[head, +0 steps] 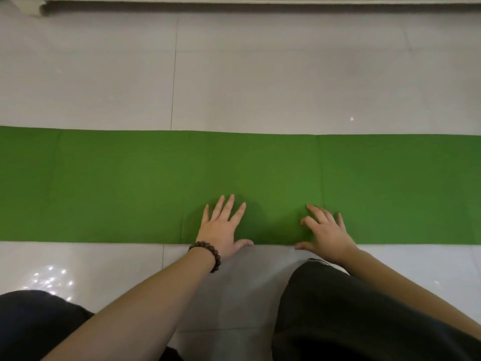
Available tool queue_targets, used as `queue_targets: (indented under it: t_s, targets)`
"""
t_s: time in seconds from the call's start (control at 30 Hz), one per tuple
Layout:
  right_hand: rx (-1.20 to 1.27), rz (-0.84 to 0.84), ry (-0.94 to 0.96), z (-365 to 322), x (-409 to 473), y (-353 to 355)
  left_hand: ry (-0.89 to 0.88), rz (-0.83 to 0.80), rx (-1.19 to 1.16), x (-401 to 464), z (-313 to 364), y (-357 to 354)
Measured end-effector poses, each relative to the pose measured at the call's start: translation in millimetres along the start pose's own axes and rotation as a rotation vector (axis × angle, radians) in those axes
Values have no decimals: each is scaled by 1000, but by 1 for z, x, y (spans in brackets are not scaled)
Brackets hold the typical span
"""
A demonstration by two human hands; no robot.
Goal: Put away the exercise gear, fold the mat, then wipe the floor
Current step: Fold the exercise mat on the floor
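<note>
Lying flat: the green mat [156, 183] is spread as a long band across the floor [260, 82], running from the left edge of the view to the right edge, with faint crease lines seen across it.
Left hand: the left hand [221, 227] is laid palm down on the near part of the mat, fingers straight and spread, the thumb at the mat's near edge; nothing is held.
Right hand: the right hand [325, 230] is set on the mat just right of the left one, fingers spread and slightly bent, fingertips pressed on the green surface; nothing is gripped.
Wrist: a dark beaded bracelet [208, 254] is worn on the left wrist.
Legs: dark trousers [338, 308] are seen near the camera, over the pale tiles.
Far side: a white moulded base [234, 3] is seen along the far edge of the floor.
</note>
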State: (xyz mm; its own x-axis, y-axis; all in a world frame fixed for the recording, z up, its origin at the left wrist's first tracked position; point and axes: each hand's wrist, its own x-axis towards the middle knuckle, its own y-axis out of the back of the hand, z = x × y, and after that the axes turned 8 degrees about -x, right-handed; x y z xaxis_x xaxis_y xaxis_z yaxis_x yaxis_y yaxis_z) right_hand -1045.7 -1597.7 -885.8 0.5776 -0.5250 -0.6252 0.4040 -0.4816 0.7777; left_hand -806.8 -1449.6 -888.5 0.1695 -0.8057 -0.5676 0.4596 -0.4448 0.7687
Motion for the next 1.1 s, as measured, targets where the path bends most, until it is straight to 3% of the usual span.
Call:
queue_targets:
  t_s: [0.23,0.43,0.5,0.67,0.83,0.93,1.1]
  targets:
    - [-40,259,-84,64,75,77,38,191,67,100,2,68]
    - [-126,149,-146,117,138,101,116,166,22,171,-2,93]
    - [-136,125,-121,125,144,97,121,179,42,181,-4,90]
    - [-147,278,-80,144,158,107,110,362,113,193,-6,100]
    - [62,279,-141,162,174,128,117,385,175,202,-4,111]
    - [-32,266,-56,169,182,135,118,406,189,199,-5,120]
    - [-70,457,-50,166,206,180,134,447,191,221,-14,180]
